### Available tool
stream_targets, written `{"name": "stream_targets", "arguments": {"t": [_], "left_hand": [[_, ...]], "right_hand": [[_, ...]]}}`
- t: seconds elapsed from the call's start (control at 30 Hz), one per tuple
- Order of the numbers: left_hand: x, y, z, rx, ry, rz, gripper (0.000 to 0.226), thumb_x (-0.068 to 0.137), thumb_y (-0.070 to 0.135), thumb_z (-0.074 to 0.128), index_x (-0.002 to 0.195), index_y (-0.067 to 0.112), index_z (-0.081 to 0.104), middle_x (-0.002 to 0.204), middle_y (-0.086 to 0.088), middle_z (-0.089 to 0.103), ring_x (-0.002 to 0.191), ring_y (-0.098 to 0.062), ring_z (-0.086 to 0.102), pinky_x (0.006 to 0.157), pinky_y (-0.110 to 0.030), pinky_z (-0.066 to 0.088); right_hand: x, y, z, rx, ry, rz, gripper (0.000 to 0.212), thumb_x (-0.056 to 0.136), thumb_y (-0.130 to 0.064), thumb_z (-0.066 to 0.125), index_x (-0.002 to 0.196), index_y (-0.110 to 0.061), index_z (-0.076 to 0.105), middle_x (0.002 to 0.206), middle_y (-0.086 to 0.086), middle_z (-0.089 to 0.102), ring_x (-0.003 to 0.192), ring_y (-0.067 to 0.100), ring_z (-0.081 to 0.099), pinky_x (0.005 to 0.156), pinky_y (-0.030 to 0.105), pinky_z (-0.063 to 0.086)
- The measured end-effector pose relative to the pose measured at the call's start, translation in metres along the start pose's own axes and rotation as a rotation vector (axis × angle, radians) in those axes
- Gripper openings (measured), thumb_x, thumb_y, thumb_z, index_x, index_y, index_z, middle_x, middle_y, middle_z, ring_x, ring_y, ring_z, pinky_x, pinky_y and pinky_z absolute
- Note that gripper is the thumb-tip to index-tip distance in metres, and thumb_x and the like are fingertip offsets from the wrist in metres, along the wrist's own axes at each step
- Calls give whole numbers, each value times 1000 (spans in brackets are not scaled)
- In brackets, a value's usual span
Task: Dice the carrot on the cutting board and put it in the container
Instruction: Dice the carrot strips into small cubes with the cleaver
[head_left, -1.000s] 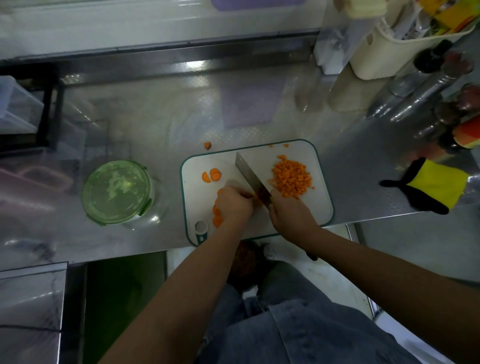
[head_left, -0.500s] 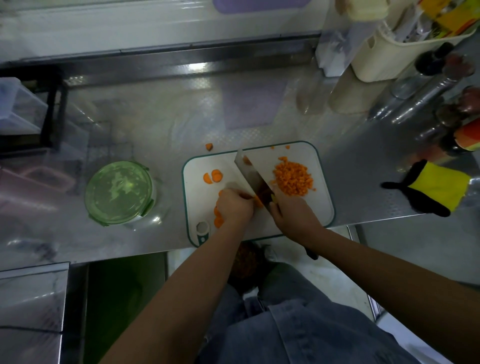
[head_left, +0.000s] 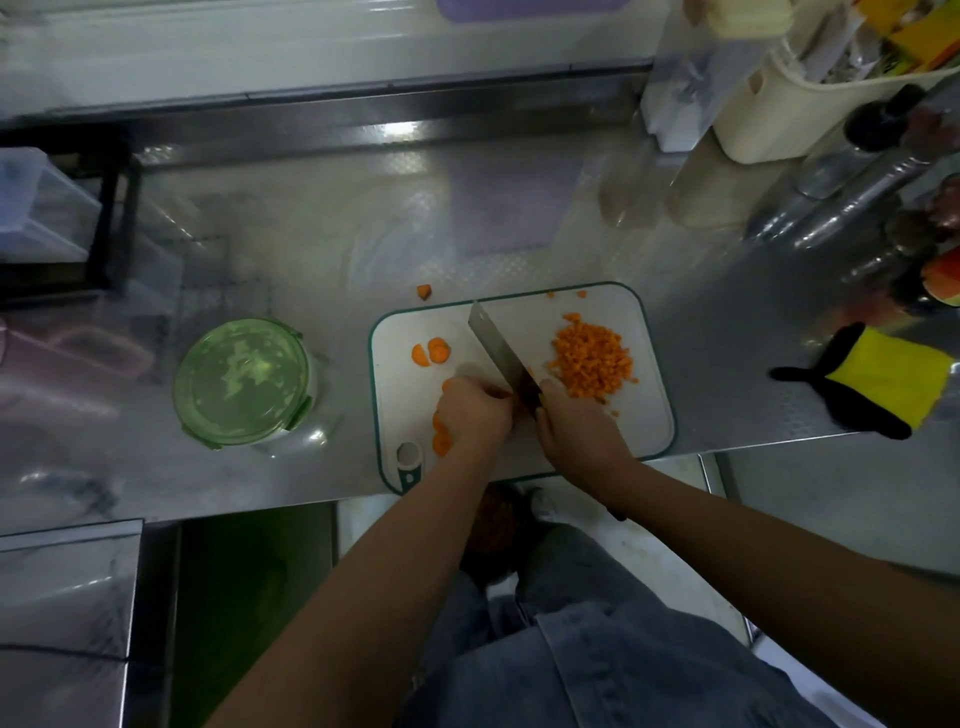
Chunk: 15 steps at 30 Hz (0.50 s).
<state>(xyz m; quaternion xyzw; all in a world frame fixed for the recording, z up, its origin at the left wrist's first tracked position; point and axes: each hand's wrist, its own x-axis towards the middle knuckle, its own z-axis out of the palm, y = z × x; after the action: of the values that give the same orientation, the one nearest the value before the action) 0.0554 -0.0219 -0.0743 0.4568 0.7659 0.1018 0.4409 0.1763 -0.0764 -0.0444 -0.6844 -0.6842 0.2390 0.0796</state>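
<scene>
The diced carrot (head_left: 592, 358) lies in a heap on the right half of the white cutting board (head_left: 652, 415), with a few crumbs scattered round it. On the left half sit two loose rounds (head_left: 431, 353). More carrot slices (head_left: 441, 439) peek out from under the left hand (head_left: 475, 415), whose curled fingers bear down on them just beside the blade. How much carrot sits under those fingers is hidden, probably a small stack. The right hand (head_left: 576, 426) grips the handle of the knife (head_left: 496, 348), whose broad blade runs away from the person between the rounds and the heap. One stray piece (head_left: 424, 292) rests on the steel counter (head_left: 311, 249) just beyond the board's far edge. The container (head_left: 244, 382), green lid on, stands left of the board. A yellow-and-black cloth (head_left: 883, 384) lies well off to the right.
</scene>
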Motion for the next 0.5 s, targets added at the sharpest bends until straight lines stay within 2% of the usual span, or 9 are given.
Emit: {"name": "stream_targets", "arguments": {"t": [0.13,0.23,0.37,0.5], "left_hand": [[-2,-1,0,33,23,15,26,70,43,73,75,18,77,74,-2,71,69,-19,66,60,-25,50],[-3,1,0,33,36,0,22,72,40,75,77,18,77,75,-1,71,70,-17,66,58,-23,45],[-1,1,0,40,30,-1,23,75,37,73,80,15,77,78,-6,72,73,-21,67,62,-26,49],[-2,1,-1,46,33,3,24,74,38,73,81,15,77,82,-6,71,75,-23,67,61,-26,47]], "right_hand": [[5,2,-1,55,46,-17,28,97,-18,46,120,-3,49,82,17,62,69,35,59,53,35,36],[6,3,-5,78,50,-13,33,97,-20,46,125,-3,46,77,15,62,65,33,58,55,42,45],[-2,5,-10,27,19,-52,36,97,-19,45,130,-4,44,80,17,63,66,33,57,53,33,35],[-4,7,-7,4,-9,-44,29,97,-21,43,122,-8,45,80,14,62,64,31,56,52,33,33]]}}
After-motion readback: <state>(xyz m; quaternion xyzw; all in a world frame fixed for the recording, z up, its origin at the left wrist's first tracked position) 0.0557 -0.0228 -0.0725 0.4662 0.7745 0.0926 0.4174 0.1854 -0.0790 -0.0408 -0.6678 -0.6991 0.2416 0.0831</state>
